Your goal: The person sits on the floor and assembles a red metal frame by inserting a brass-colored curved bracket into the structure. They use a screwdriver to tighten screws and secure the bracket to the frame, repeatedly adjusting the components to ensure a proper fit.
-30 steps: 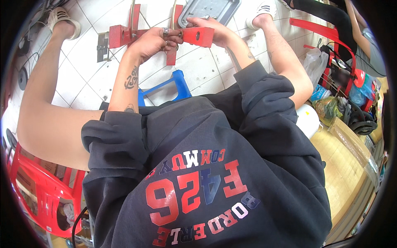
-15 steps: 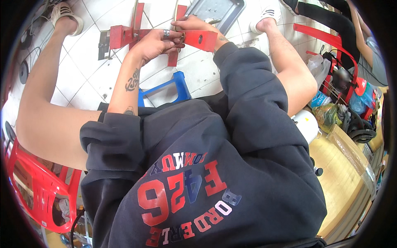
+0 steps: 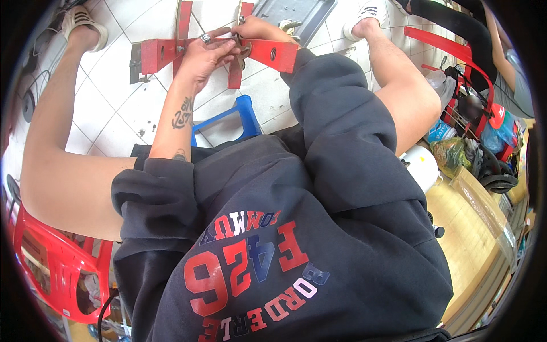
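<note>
A red metal frame point(image 3: 158, 55) stands on the floor ahead of me, with bars crossing and a hole through each wide end. My left hand point(image 3: 206, 58), wearing a ring, is at the middle of this frame. Its fingers are pressed together beside a small, curved metal piece point(image 3: 245, 49) at the inner end of the right red bar point(image 3: 270, 54). Beyond that bar my right hand point(image 3: 261, 29) is closed, fingertips near the upright red bar; what it pinches is too small to tell. Part of the right wrist is behind the right bar.
A grey metal tray point(image 3: 296, 17) lies beyond my right hand, a metal part at its edge. Close to me is a blue plastic stool point(image 3: 245, 117). A red chair point(image 3: 62, 262) stands at lower left. Bags and a red rack point(image 3: 476, 122) are at right, near another person's leg point(image 3: 450, 20).
My right hand has shifted slightly up and left along the frame. The left hand has turned, its fingers reaching toward the curved metal piece. The view has shifted a little.
</note>
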Available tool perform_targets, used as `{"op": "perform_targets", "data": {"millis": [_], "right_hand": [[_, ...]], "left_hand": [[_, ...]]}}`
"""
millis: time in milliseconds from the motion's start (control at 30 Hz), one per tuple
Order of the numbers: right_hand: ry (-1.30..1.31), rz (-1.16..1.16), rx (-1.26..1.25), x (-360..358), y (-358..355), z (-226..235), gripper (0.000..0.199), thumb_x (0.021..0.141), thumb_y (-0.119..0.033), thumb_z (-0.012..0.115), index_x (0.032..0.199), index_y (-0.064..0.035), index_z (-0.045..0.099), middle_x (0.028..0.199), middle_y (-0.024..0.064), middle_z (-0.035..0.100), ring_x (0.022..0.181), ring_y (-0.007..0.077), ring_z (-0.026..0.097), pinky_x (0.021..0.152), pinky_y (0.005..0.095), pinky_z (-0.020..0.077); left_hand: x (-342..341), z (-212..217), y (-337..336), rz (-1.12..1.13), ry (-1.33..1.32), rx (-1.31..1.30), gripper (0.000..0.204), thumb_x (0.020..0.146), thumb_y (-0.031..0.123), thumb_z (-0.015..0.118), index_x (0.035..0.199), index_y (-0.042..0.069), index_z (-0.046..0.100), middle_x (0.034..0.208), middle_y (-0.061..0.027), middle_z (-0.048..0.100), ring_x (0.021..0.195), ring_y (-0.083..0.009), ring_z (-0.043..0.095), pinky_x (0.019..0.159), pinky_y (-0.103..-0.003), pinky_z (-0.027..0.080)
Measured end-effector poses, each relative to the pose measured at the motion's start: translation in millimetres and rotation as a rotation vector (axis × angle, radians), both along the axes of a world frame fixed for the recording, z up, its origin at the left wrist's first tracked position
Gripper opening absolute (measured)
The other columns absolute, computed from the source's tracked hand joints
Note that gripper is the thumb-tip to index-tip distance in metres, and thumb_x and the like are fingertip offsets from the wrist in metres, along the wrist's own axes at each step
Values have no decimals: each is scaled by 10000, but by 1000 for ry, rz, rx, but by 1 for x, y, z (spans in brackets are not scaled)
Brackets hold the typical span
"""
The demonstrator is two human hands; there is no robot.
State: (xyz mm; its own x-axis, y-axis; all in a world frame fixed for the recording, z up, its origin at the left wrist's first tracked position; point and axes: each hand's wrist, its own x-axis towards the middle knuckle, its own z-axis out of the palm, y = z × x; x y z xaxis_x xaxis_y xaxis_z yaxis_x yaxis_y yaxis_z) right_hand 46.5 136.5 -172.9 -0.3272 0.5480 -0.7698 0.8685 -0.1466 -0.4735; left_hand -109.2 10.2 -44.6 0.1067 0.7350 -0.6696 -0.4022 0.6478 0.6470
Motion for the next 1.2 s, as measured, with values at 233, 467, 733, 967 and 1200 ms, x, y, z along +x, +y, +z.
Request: {"op": "perform_targets", "data": {"millis": [233,467,733,967,1200], "right_hand": [[77,-91,-53,4,-2,0,376,797,-315,707,995,3,726,931,173,723,852,247,691,748,365,530],[50,-49,66,6,-4,-2,384,819,-321,640,966,25,716,935,216,713,873,329,687,768,403,524],[-1,33,283,1,-3,2,453,876,-374,565,961,50,701,994,303,664,988,440,644,862,468,516],[3,55,272,1,-2,-5,455,887,-383,565,973,42,704,1012,286,669,994,432,647,871,465,517],[-22,17,256,-2,-6,8,440,887,-376,567,1018,21,705,1045,273,671,1017,419,645,884,464,511]], "left_hand": [[30,-7,-12,242,-337,-57,372,932,130,672,1271,28,555,1070,-16,636,912,-85,575,850,-231,488],[38,1,-10,238,-228,-81,276,937,103,659,1190,32,577,1068,-33,635,934,-116,587,883,-264,477],[39,-5,-14,283,-248,-77,198,938,99,657,1112,46,578,1023,-46,635,930,-120,593,873,-266,483],[35,-6,-12,276,-349,-69,191,937,105,660,1095,43,572,990,-45,621,923,-121,593,844,-257,497],[42,2,-12,257,-173,-30,189,950,104,639,1102,14,573,1056,-76,634,970,-157,613,883,-308,495]]}}
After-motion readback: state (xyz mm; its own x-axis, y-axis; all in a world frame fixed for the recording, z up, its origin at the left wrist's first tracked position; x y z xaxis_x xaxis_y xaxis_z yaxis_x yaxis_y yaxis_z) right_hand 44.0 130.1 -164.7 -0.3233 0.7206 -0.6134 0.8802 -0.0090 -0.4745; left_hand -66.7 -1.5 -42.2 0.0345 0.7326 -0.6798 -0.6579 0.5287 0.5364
